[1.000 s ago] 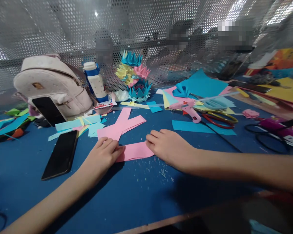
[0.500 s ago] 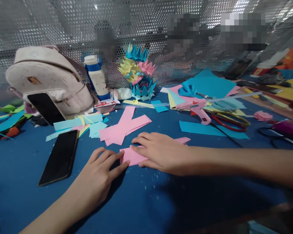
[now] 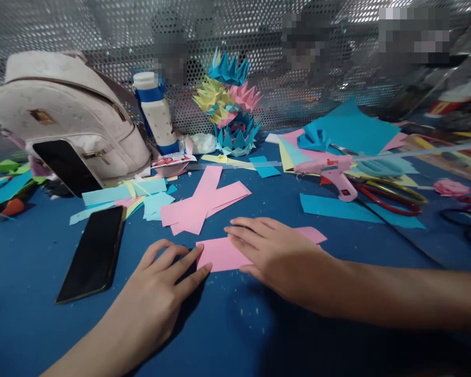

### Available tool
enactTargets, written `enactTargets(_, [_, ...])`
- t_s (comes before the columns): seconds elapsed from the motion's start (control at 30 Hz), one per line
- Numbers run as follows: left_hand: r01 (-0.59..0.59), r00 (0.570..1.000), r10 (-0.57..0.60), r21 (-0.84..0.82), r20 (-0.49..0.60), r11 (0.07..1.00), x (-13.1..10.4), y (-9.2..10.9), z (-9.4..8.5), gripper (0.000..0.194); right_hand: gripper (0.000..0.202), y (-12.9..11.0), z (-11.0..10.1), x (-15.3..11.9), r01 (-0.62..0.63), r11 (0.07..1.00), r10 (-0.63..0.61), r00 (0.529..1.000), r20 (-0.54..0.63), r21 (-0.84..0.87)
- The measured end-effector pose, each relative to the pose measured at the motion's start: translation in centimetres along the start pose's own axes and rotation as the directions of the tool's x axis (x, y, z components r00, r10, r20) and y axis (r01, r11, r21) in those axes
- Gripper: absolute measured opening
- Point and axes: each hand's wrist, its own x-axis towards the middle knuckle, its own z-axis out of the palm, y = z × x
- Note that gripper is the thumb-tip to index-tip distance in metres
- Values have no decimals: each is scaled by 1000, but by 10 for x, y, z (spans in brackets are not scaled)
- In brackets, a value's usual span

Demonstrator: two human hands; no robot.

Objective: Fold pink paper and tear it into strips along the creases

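A pink paper strip (image 3: 222,254) lies flat on the blue table in front of me. My left hand (image 3: 167,280) holds its left end, thumb and forefinger on the paper and the other fingers bent. Across the strip's right part rests my right hand (image 3: 277,254), palm down with the fingers stretched out, hiding some of the paper. The strip's right tip shows beyond that hand. Just behind it, several pink strips (image 3: 198,204) lie crossed in a loose pile, touched by neither hand.
Left are a dark phone (image 3: 92,256), paper scraps (image 3: 123,193) and a backpack (image 3: 63,110) with another phone leaning on it. Behind stand a bottle (image 3: 157,112) and folded paper flowers (image 3: 233,99). A pink glue gun (image 3: 337,170), scissors (image 3: 388,196) and blue paper (image 3: 349,125) lie right.
My right hand has slid to the right along the pink strip, uncovering more of its left part. My left hand stays at the left end. The view has shifted slightly.
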Motion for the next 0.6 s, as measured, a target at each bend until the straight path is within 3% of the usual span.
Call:
enactTargets(0.13, [13, 1000, -14, -9, -26, 1000, 2, 2, -1, 48, 39, 13, -10, -23, -74, 997, 74, 997, 15, 11])
enactTargets(0.33, [11, 997, -8, 30, -83, 1000, 23, 8, -7, 24, 66, 32, -18, -30, -47, 996, 40, 995, 87, 79])
enactTargets(0.47, [5, 1000, -3, 105, -24, 994, 40, 9, -4, 30, 50, 37, -25, -21, -107, 988, 86, 979, 187, 106])
enactTargets(0.6, [-5, 1000, 4, 127, 2, 992, 55, 10, -3, 24, 41, 39, -32, -16, -107, 983, 75, 976, 204, 149])
